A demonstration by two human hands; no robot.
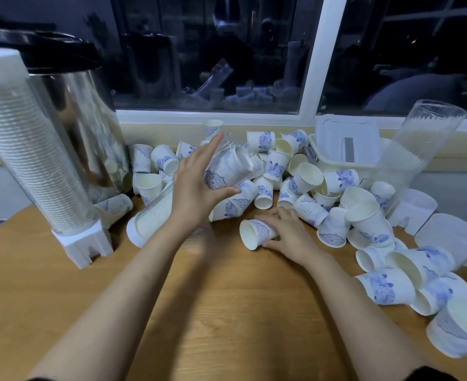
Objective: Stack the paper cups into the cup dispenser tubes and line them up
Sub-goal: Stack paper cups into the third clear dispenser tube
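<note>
My left hand [196, 185] grips a clear dispenser tube [227, 166] that slants up to the right above the table, its white capped end [136, 229] low at the left. Cups with blue patterns show inside it. My right hand [287, 232] lies over a single paper cup [254, 235] that is on its side on the wooden table [227, 312], thumb under it and fingers over its top. A heap of loose white-and-blue paper cups [304, 182] spreads behind and to the right of both hands.
A filled dispenser tube [34, 166] stands on its white base [84, 246] at the left, in front of a steel urn [84, 119]. Another clear tube [419, 149] leans at the right beside a white plastic basket [345, 160]. Loose white bases [452, 237] lie at the right edge.
</note>
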